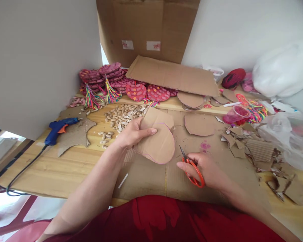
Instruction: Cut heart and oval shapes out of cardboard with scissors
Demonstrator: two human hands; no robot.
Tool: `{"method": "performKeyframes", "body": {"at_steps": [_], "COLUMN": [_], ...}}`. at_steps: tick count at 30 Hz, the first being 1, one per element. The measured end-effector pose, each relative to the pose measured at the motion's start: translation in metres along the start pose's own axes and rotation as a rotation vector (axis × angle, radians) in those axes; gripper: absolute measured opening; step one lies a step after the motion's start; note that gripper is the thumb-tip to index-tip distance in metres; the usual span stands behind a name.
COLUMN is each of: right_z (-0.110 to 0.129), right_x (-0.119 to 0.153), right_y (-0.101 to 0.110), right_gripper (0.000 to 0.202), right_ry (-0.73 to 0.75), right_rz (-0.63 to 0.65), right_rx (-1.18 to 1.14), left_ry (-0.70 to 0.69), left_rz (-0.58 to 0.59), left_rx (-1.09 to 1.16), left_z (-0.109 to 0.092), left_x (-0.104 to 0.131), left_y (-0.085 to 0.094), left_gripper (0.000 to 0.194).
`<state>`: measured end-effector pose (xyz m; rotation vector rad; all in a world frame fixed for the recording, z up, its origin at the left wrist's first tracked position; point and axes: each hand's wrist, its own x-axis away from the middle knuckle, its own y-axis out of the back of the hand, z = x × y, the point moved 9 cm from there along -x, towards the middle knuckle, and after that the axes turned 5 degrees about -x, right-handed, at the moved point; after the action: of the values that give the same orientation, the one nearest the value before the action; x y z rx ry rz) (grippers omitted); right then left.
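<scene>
My left hand (133,134) grips a cardboard piece (159,146) by its left side, thumb on top. Its lower right edge is cut round, and a purple curved line is drawn near the top. In my right hand (202,166) is a pair of scissors (195,174) with orange handles. Their blades look closed and point up and left, a little to the right of the cardboard piece and apart from it. A cardboard sheet (151,183) lies on the table under both hands. Behind the held piece rests another cut cardboard piece (199,124).
A blue glue gun (57,129) with a cord lies at left on scrap cardboard (77,137). Peanut shells (126,114) are heaped behind my left hand. Pink decorated discs (136,91) with tassels stand at the back. Cardboard offcuts (260,151) and a pink-stained cup (236,115) are at right.
</scene>
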<state>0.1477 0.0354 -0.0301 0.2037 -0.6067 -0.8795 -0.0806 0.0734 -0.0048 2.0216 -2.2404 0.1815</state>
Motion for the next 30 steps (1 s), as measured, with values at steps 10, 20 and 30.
{"method": "performKeyframes", "body": {"at_steps": [10,20,30], "right_z": [0.008,0.017,0.018], "right_x": [0.015,0.025,0.031], "right_y": [0.064,0.048,0.041], "right_gripper": [0.041,0.028,0.035], "right_ry": [0.040,0.051,0.118], "right_rz": [-0.378,-0.399,-0.398], "right_rx": [0.163,0.682,0.058], "left_ry": [0.124,0.102,0.077], "left_rz": [0.180,0.149,0.176], "left_rx": [0.153,0.204,0.260], "left_z": [0.024,0.021,0.014], "left_x": [0.001,-0.001,0.003], "left_y": [-0.037,-0.033,-0.039], "left_gripper": [0.055,0.053,0.048]}}
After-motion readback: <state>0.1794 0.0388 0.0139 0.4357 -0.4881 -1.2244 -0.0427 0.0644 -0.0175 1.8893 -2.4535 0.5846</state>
